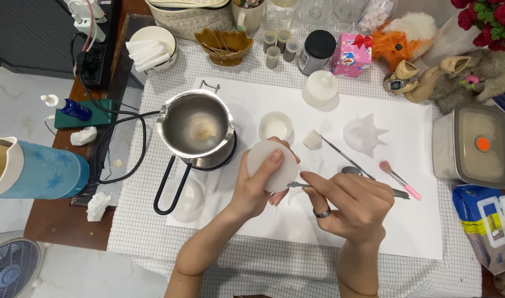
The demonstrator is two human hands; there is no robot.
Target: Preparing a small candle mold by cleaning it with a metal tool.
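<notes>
- A round white wax piece (pixel 273 164) is gripped in the curled fingers of the left hand (pixel 257 185), held above the white sheet (pixel 418 221).
- A thin metal tool (pixel 297 185) is pinched by the right hand (pixel 349 205), its tip touching the wax edge.
- The wax could be gouged or cracked if too much pressure is applied.
- The melting pot (pixel 196 124) just beside could be knocked by an elbow slip.

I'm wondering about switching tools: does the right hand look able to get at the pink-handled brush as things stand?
Probably yes, but not straight away. The pink-handled brush lies uncovered on the white sheet just beyond the right hand, with nothing between them. That hand already grips a thin metal tool, so it would need freeing first.
</notes>
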